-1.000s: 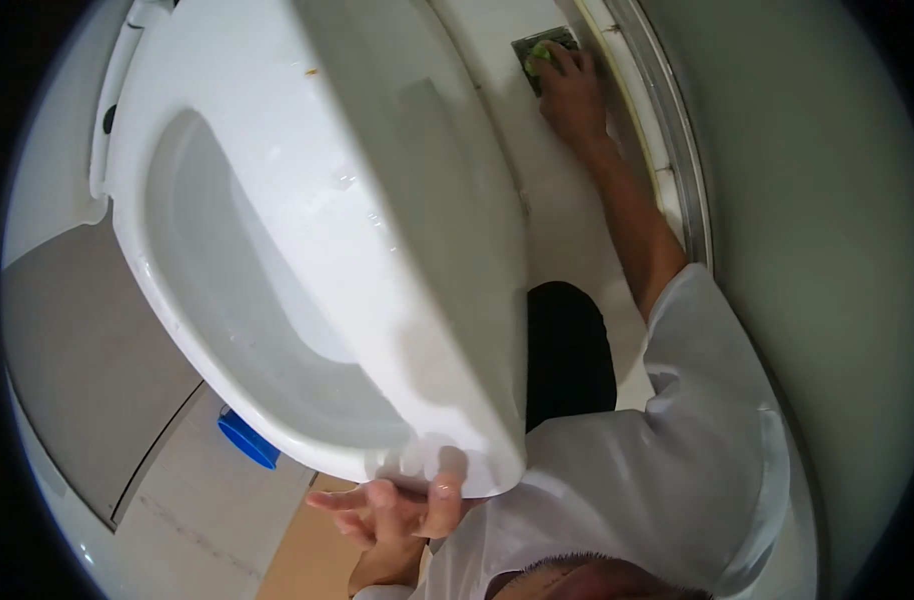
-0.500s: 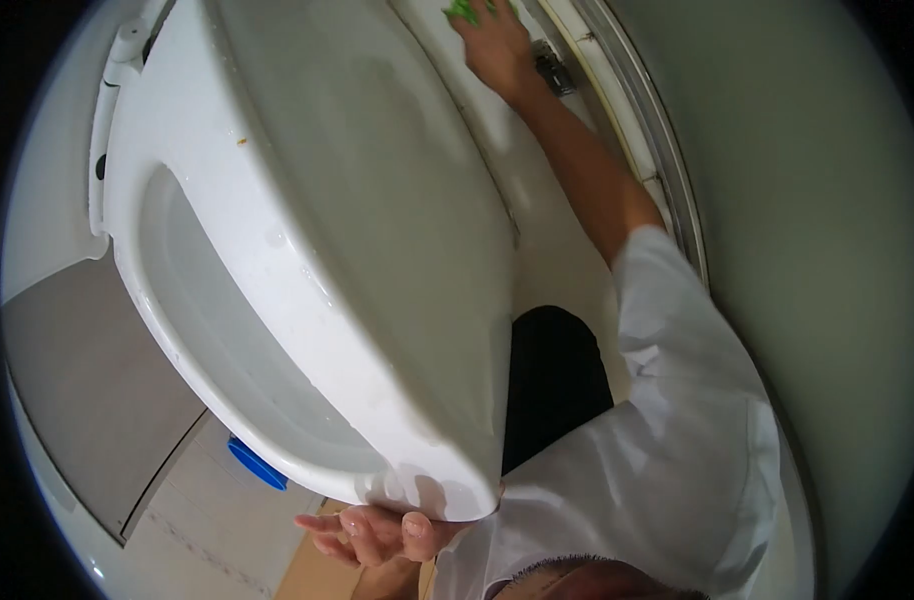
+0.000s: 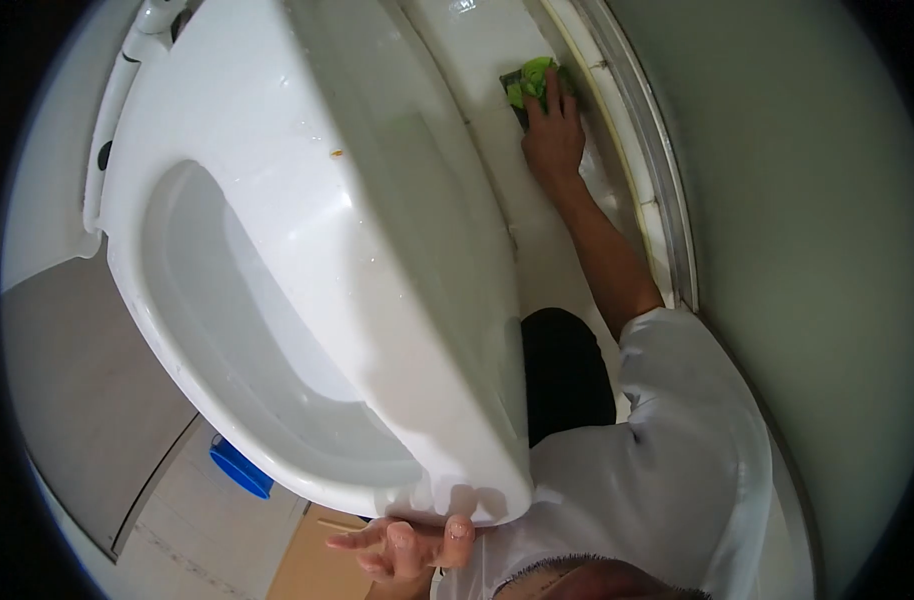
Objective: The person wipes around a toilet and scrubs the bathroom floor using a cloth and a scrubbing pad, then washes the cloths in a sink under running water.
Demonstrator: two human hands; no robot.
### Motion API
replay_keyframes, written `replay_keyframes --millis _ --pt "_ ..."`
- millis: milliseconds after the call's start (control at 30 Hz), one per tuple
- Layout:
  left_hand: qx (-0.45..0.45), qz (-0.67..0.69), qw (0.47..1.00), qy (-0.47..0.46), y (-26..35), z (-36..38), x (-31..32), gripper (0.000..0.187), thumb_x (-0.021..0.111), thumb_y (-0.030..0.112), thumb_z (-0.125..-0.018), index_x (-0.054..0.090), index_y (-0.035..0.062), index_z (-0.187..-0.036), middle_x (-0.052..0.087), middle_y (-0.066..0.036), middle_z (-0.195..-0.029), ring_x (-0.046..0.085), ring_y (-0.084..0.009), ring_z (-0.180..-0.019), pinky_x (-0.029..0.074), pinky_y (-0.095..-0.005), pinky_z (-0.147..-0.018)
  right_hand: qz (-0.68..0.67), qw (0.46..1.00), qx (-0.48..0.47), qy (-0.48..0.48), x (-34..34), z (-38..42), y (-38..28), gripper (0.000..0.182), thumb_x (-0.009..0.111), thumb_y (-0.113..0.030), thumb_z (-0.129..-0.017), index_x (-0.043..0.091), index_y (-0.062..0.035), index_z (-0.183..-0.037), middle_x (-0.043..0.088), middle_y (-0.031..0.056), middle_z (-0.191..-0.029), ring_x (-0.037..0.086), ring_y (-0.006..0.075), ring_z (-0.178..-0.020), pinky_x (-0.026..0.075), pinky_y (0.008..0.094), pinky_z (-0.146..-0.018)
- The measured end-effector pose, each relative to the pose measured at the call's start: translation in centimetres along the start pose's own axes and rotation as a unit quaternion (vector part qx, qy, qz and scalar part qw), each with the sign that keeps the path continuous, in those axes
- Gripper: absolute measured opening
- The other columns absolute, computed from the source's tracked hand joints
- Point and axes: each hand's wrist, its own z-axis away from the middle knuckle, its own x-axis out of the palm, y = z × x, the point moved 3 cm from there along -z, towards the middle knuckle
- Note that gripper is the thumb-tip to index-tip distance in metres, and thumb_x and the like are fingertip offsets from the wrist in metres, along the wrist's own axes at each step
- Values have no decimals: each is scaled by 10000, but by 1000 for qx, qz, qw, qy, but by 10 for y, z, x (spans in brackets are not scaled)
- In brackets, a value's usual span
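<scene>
My right hand (image 3: 554, 140) is stretched out at the upper right, fingers pressed on a crumpled green cloth (image 3: 533, 82) with a darker edge. The cloth lies against the white floor strip (image 3: 452, 50) between a large tub-like fixture and the curved track. That white fixture (image 3: 277, 220) has a glossy rounded rim, an oval hollow and scattered water drops. At its lower end, my left hand (image 3: 412, 548) has its fingers spread right at the rim, with their reflections on the glossy surface.
A curved metal track (image 3: 667, 150) and a greenish panel (image 3: 787, 200) bound the right side. A blue basin (image 3: 241, 468) sits on the tiled floor at lower left, beside a grey panel (image 3: 87, 390). My dark-clad knee (image 3: 567, 375) is next to the fixture.
My right hand has come down and slightly right with the green cloth, nearer to me. The fixture and my left hand appear slightly further right in view.
</scene>
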Motion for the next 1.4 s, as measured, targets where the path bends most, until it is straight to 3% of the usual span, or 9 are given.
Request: replay_keyframes --millis 100,267,733,933,1033,1133,1233,1333,1400 --pt "-30 14 999 2 2 -11 -5 625 515 727 -930 411 395 -1448 315 -145 -1572 6 -383 -1578 56 -720 -1246 -24 993 23 -117 -24 -13 0 436 630 -77 -876 663 -80 -1311 440 266 -1528 510 436 -1302 513 504 -1025" --pt "-29 10 999 12 1 -14 8 598 511 718 -932 438 384 -1422 354 -140 -1551 40 -389 -1574 80 -714 -1248 49 997 38 39 -8 18 -17 304 666 -62 -841 682 -45 -1145 559 231 -1258 556 418 -1103 523 488 -932" --pt "-64 -35 986 147 -3 0 32 677 504 805 -859 499 347 -1356 404 -154 -1509 162 -404 -1551 176 -687 -1246 54 993 97 37 27 23 -28 330 685 -107 -825 614 -51 -1143 540 243 -1162 508 418 -1195 535 509 -930" --pt "-58 -31 985 158 -2 -5 33 577 501 762 -892 511 377 -1321 415 -128 -1493 169 -398 -1549 180 -680 -1250 -228 962 62 -135 -4 -116 -40 492 621 -105 -877 582 -87 -1367 604 222 -1259 564 400 -1240 487 512 -1007" --pt "-43 -40 987 152 -5 -3 32 528 500 740 -908 517 391 -1304 421 -115 -1485 172 -394 -1547 182 -676 -1251 -351 904 75 -234 -23 -182 -58 507 505 -252 -988 588 82 -1361 625 313 -1314 539 384 -1323 394 439 -1147" --pt "-30 -41 988 145 -8 -2 30 478 499 718 -925 522 406 -1286 427 -102 -1477 176 -391 -1546 184 -672 -1253 -364 904 61 -215 38 -235 -68 504 545 -313 -960 655 65 -1274 679 286 -1231 603 414 -1219 445 447 -1094" --pt "-25 -38 990 131 -7 -1 28 429 497 697 -941 528 421 -1269 433 -89 -1469 179 -388 -1545 186 -668 -1254 -123 938 -297 -129 127 -226 -88 371 570 -281 -955 720 32 -1086 708 225 -1147 610 441 -1168 437 501 -1084" --pt "-27 -34 991 124 -14 2 20 380 496 675 -958 534 436 -1251 439 -76 -1461 183 -385 -1543 188 -664 -1256 -232 919 -247 201 85 -159 -88 252 601 -220 -948 704 8 -918 720 179 -977 679 368 -939 545 454 -905" --pt "-22 -34 992 116 -17 -1 13 380 538 630 -964 522 412 -1275 414 -82 -1459 155 -391 -1542 161 -670 -1260 -197 945 -238 110 75 -111 -77 264 597 -167 -927 634 -41 -1156 662 180 -1171 603 371 -1144 491 494 -994"
